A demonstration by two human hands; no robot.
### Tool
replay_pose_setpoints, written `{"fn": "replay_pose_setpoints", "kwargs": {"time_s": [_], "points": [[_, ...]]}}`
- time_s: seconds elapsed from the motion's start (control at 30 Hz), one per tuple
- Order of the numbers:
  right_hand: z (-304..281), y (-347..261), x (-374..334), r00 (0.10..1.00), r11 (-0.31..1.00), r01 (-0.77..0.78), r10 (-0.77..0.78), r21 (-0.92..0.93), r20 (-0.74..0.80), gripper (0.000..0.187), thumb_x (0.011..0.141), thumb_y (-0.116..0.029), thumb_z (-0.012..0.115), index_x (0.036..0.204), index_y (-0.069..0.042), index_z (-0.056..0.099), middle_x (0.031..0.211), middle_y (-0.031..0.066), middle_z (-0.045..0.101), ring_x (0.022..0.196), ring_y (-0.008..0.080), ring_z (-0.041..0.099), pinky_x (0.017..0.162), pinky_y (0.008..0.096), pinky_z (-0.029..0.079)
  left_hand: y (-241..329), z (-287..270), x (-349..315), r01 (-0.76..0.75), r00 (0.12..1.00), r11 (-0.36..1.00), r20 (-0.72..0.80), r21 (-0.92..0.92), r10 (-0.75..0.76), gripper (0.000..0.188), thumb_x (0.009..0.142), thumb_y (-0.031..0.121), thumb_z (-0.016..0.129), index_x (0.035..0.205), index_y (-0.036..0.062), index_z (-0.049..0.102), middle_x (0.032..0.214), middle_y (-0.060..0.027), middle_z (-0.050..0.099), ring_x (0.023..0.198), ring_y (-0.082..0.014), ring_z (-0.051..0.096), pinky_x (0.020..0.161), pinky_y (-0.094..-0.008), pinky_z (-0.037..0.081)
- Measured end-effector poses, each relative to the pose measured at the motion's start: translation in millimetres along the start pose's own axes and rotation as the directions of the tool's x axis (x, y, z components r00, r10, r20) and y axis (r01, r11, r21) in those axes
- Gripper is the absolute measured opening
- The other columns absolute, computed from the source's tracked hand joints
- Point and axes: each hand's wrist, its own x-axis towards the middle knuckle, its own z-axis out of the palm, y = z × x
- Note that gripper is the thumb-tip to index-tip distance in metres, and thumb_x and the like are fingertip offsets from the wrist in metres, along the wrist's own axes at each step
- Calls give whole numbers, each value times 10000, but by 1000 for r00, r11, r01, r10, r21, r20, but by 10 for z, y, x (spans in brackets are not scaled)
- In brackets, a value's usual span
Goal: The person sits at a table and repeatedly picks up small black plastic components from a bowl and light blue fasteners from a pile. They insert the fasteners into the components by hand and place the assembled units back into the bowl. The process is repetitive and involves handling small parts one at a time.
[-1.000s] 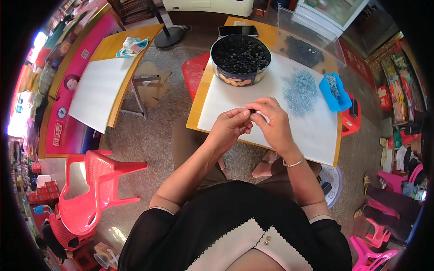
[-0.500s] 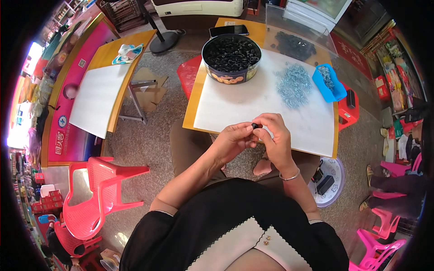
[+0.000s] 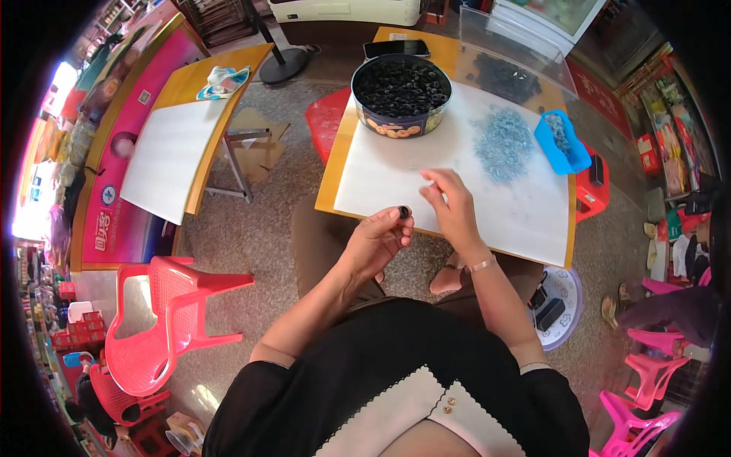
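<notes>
Room on white sheet (image 3: pixel 381 167) between tub (image 3: pixel 400 131) and near table (image 3: pixel 332 183) edge. Pinching black ring (image 3: pixel 404 212) in left hand (image 3: pixel 378 238); slightly parted grip in right hand (image 3: pixel 454 209).

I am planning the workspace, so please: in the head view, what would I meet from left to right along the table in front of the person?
Round tub of small black rings, pile of pale-blue bits, blue plastic container.
</notes>
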Motion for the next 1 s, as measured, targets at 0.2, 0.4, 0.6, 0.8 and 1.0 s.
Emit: {"fn": "replay_pose_setpoints", "kwargs": {"time_s": [0.2, 0.4, 0.6, 0.8, 1.0], "points": [[283, 525, 381, 990, 899, 122, -139, -420, -9, 170, 760, -59, 619, 928, -33, 632, 917, 113, 587, 899, 287, 548, 774, 379, 451, 40, 34, -59, -11, 995, 1000, -100, -10, 10, 258, 905, 214, 576, 1037, -7, 559, 938, -84, 596, 789, -131, 549, 716, -246, 476], [177, 333, 336, 994, 994, -110, 110, 25, -5, 86, 802, -79, 626, 871, -33, 646, 813, 80, 627, 753, 195, 606, 674, 282, 478, 82, 19, -2, -24, 993, 994, -115, -110, 11, 266, 898, 195, 585, 1046, -21, 538, 949, -87, 573, 805, -130, 540, 679, -217, 484], [-140, -523, 1, 993, 980, -34, 11, 195, 120, 96, 809, 29, 612, 893, -4, 644, 824, 53, 623, 743, 122, 609, 661, 245, 482, 56, 130, 59, -37, 998, 995, -44, -89, 34, 234, 923, 180, 545, 1028, -29, 557, 937, -87, 603, 798, -126, 558, 699, -221, 493], [-194, -544, -63, 987, 996, 80, -85, 38, 137, 150, 801, 43, 602, 929, -16, 651, 844, 77, 610, 743, 170, 618, 648, 276, 496, 111, 277, 38, -32, 986, 991, -156, 133, 53, 199, 901, 114, 572, 1025, -40, 593, 891, -93, 630, 766, -136, 583, 683, -240, 507], [-198, -564, -129, 981, 989, 148, -146, -6, 131, 183, 799, 50, 583, 945, -32, 658, 844, 91, 605, 747, 211, 618, 649, 289, 495, 139, 275, 41, -26, 985, 972, -159, 235, 64, 218, 895, 76, 569, 1073, -48, 594, 882, -93, 626, 753, -149, 596, 679, -260, 519]]}}
